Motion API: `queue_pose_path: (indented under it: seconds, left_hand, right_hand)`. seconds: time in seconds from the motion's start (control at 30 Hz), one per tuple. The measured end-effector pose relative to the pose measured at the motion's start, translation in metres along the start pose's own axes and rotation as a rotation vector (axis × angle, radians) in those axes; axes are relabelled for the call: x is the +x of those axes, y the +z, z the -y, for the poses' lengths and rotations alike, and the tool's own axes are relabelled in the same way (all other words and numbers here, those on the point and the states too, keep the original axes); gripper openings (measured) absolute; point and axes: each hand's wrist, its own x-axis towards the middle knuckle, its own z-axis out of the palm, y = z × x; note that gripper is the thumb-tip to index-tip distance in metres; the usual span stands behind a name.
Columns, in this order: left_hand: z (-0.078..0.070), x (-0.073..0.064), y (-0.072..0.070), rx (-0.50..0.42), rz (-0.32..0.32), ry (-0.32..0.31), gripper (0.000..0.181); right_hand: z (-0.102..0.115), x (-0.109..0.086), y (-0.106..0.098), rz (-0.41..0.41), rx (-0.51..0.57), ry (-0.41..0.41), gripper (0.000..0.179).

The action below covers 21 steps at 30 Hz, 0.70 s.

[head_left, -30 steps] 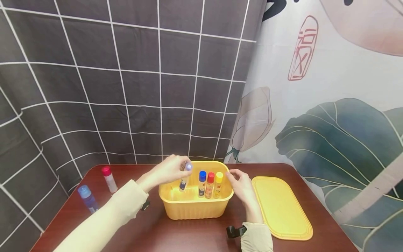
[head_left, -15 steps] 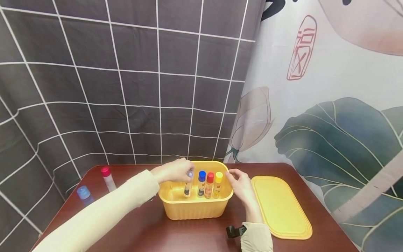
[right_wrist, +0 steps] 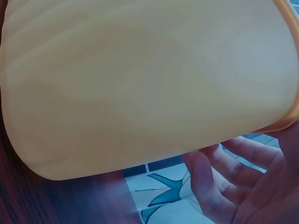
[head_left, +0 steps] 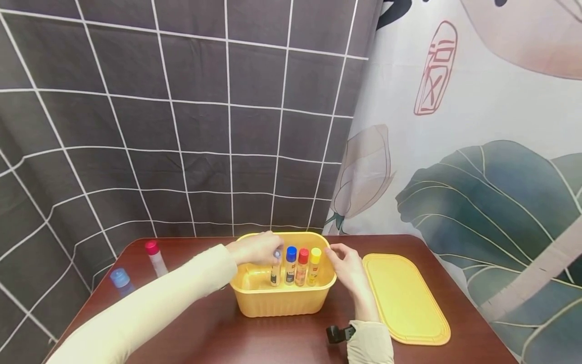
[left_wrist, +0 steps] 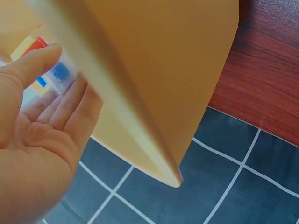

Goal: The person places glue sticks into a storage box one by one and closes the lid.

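Observation:
In the head view a yellow plastic box (head_left: 282, 302) stands on the table. My left hand (head_left: 259, 247) reaches inside it and pinches a small clear bottle with a pale lilac cap (head_left: 275, 275), held upright. Beside that bottle stand upright a blue-capped bottle (head_left: 291, 265), a red-capped bottle (head_left: 302, 268) and a yellow-capped bottle (head_left: 314, 267). The left wrist view shows thumb and fingers about the clear bottle (left_wrist: 60, 74), partly behind the box's rim. My right hand (head_left: 349, 265) holds the box's right end at the rim; its fingertips are partly hidden there.
A flat yellow lid (head_left: 406, 301) lies on the table (head_left: 273, 341) to the right. On the left stand a white bottle with a red cap (head_left: 156, 259) and a blue bottle (head_left: 122, 282), the latter partly behind my left sleeve. A dark grid cloth (head_left: 195, 126) hangs behind.
My left hand has moved the lilac-capped bottle rightward and lower in the box, up close to the blue-capped one. My right hand has stayed at the rim.

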Motion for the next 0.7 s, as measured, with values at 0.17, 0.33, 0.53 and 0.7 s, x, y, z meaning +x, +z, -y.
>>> queue_pose_path:
  seconds: [0.17,0.33,0.53,0.7]
  left_hand:
    - [0.0013,0.0015,0.0028,-0.02,-0.002,0.018,0.012]
    - [0.0003,0.0018,0.0036,-0.051,0.0,0.023,0.013]
    - [-0.0011,0.005,0.0044,-0.072,0.007,0.014,0.007]
    - [-0.0016,0.0061,0.0059,-0.071,0.007,0.01,0.008]
  right_hand:
    - [0.0009,-0.0005,0.0021,0.008,0.005,-0.004,0.027]
    - [0.0017,-0.0014,0.0026,0.002,-0.004,-0.009,0.027]
    - [0.0016,-0.0007,0.0009,-0.006,0.0,-0.009,0.027]
    - [0.0004,-0.0008,-0.0003,-0.009,-0.008,-0.004,0.027]
